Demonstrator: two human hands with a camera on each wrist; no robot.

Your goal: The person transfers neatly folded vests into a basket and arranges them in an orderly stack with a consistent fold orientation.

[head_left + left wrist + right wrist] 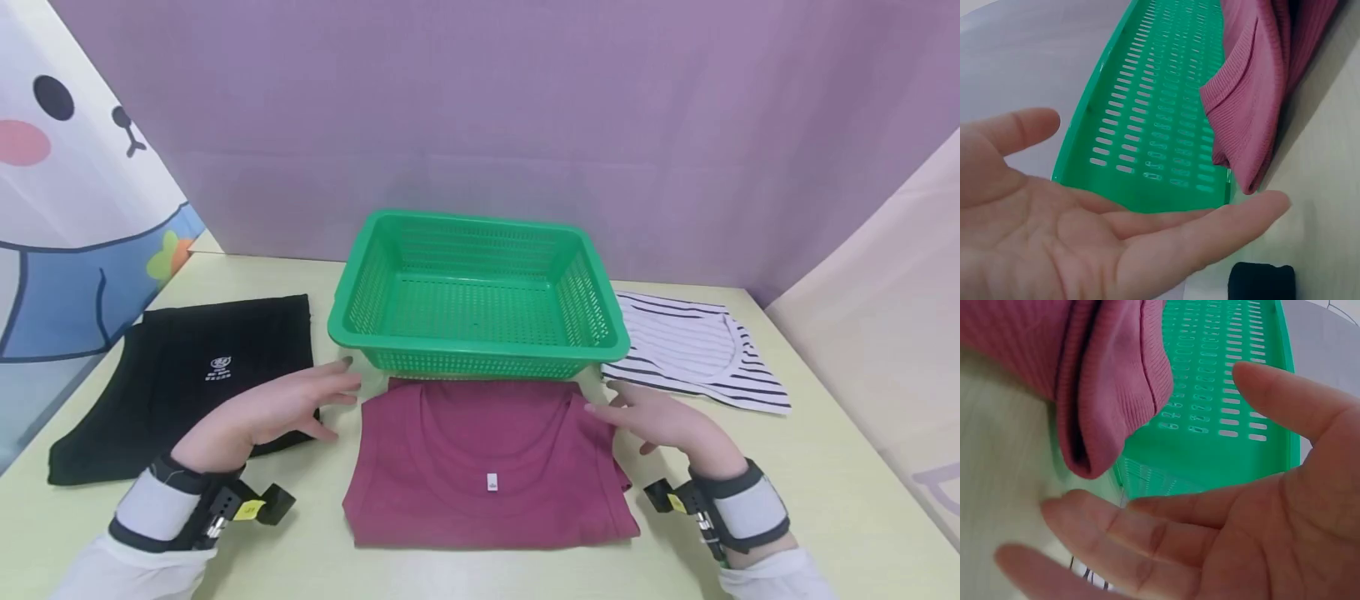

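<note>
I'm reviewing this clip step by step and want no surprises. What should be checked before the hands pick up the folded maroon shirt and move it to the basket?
1. Maroon shirt folded flat on the table: ok.
2. Green basket holds nothing, room for the shirt: ok.
3. Left hand open beside the shirt's left edge, gripping nothing: ok.
4. Right hand open at the shirt's right corner; whether the fingertips touch the cloth: cannot tell.
5. Black garment and striped shirt lie apart from the maroon shirt: ok.
6. Shirt's far edge lies right against the basket's front wall, so it may catch when lifted: cannot tell.
</note>
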